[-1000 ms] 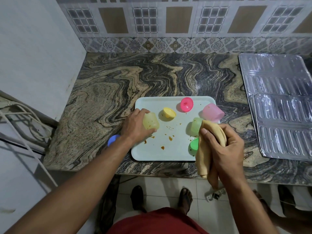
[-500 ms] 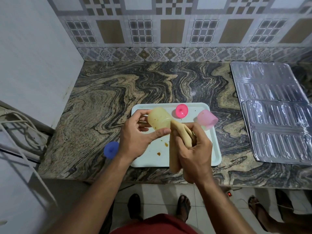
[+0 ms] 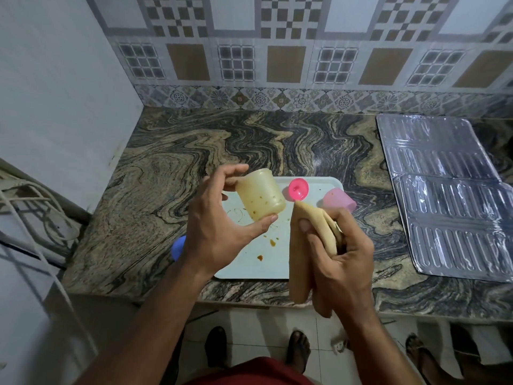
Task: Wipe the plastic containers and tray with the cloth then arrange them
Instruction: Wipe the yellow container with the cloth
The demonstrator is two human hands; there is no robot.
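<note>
Above a stained tray (image 3: 277, 262) on the marble worktop (image 3: 166, 176), the left hand (image 3: 219, 229) holds a spotted yellowish cup (image 3: 259, 193), grip clamped round its sides. The right hand (image 3: 340, 254) clutches a folded cloth (image 3: 302, 245). The cup looks light, thin and probably slippery; hold it round the sides.

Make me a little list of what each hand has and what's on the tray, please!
left hand: holds the yellowish container up above the tray; brown specks on it
right hand: grips the tan cloth
tray: pale, on the marbled counter, with brown spots
on tray: pink lid, pink container on its side
beside tray: blue thing, half hidden behind the left wrist
</note>
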